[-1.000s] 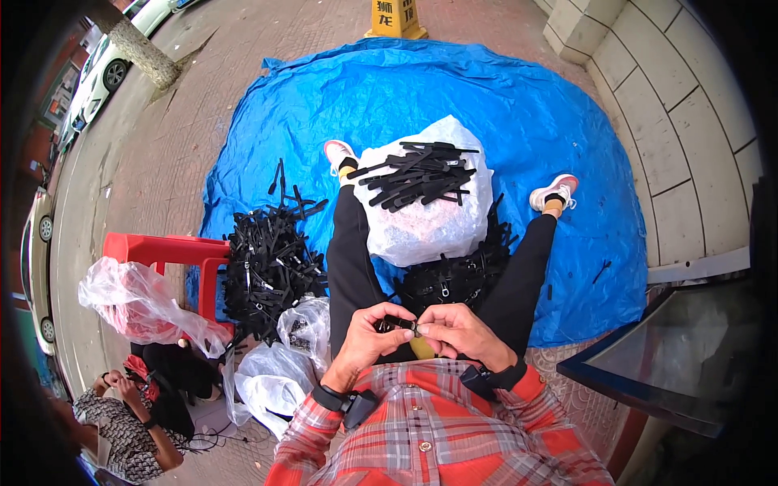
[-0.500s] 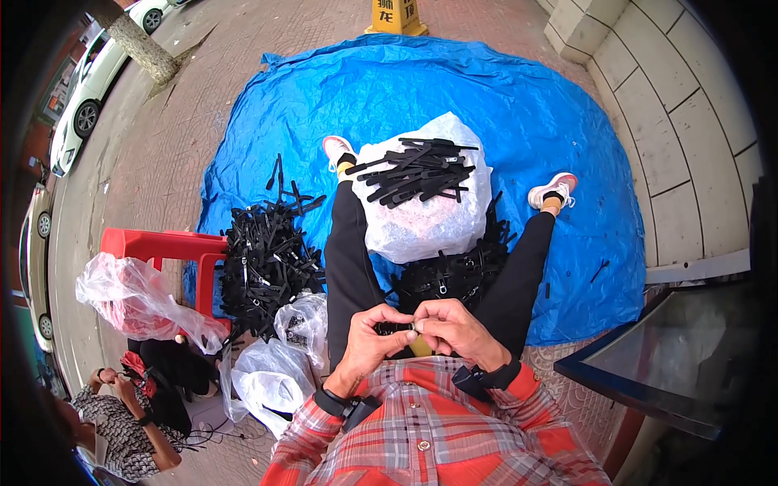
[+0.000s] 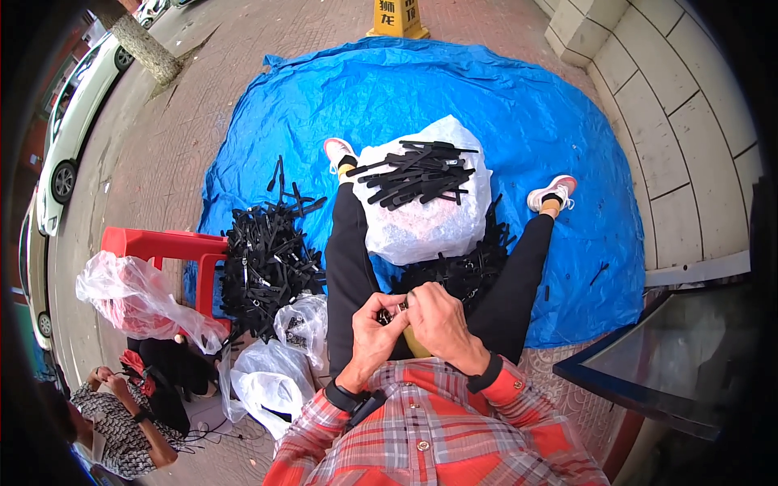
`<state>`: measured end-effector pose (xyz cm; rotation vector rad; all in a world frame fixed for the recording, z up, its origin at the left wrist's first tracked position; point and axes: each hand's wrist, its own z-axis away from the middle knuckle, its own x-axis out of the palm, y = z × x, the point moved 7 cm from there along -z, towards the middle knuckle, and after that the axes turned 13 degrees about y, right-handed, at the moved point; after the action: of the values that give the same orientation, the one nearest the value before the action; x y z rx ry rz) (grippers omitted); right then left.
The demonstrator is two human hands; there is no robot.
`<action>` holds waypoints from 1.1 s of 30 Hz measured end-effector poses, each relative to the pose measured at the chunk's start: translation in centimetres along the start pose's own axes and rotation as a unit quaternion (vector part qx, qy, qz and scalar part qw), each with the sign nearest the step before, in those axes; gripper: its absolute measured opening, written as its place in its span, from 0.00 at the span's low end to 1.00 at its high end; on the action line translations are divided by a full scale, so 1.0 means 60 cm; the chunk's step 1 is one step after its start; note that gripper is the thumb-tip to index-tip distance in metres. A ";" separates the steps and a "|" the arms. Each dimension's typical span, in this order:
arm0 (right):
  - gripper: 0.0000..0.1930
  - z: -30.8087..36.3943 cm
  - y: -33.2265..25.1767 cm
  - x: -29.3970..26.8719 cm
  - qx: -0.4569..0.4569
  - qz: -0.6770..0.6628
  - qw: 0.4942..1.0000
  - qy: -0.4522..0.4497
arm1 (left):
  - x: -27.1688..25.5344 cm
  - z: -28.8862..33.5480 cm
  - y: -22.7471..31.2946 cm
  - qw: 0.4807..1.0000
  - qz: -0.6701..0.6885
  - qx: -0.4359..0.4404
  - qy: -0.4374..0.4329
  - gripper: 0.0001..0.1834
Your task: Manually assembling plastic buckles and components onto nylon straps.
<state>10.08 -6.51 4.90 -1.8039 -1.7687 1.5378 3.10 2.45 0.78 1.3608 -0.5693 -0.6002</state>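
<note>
Over my lap, my left hand (image 3: 374, 334) and my right hand (image 3: 442, 322) meet with fingers pinched together. Between them is a small black strap with a silvery metal buckle (image 3: 401, 307), mostly covered by the fingers. Just beyond the hands, a heap of black straps (image 3: 454, 274) lies between my legs. A stuffed white plastic bag (image 3: 425, 227) stands between my feet, with a loose stack of black straps (image 3: 417, 174) on top. To the left of my leg, a larger heap of black straps with metal buckles (image 3: 267, 267) spreads over the blue tarp (image 3: 551, 105).
A red plastic stool (image 3: 162, 241) stands at left, beside clear plastic bags (image 3: 271, 368). A seated person (image 3: 121, 413) is at lower left. A dark-framed glass panel (image 3: 656, 364) is close on the right, near a tiled wall (image 3: 673, 138). A yellow sign (image 3: 399, 20) stands beyond the tarp.
My right hand has risen slightly and turned, its fingers now bent over the strap beside the left fingertips. A white car at the far left has rolled nearer.
</note>
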 end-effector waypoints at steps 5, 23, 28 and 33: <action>0.08 0.024 0.054 0.014 0.315 -0.177 0.932 0.008 | 0.001 -0.009 -0.008 0.997 0.026 -0.077 0.010 0.08; 0.11 0.030 0.054 -0.007 0.330 -0.267 0.904 0.053 | 0.015 0.005 -0.008 0.988 0.102 -0.115 -0.034 0.05; 0.10 0.022 0.046 -0.012 0.268 -0.236 0.933 0.034 | 0.021 -0.005 -0.002 0.990 0.054 -0.130 -0.008 0.07; 0.10 0.031 0.064 0.007 0.396 -0.358 0.845 0.018 | 0.017 0.000 -0.007 0.992 0.027 -0.121 -0.005 0.09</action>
<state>11.00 -8.16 1.06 -0.6560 -1.2348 1.5126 3.83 1.68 0.38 1.1116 -0.5230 -0.6113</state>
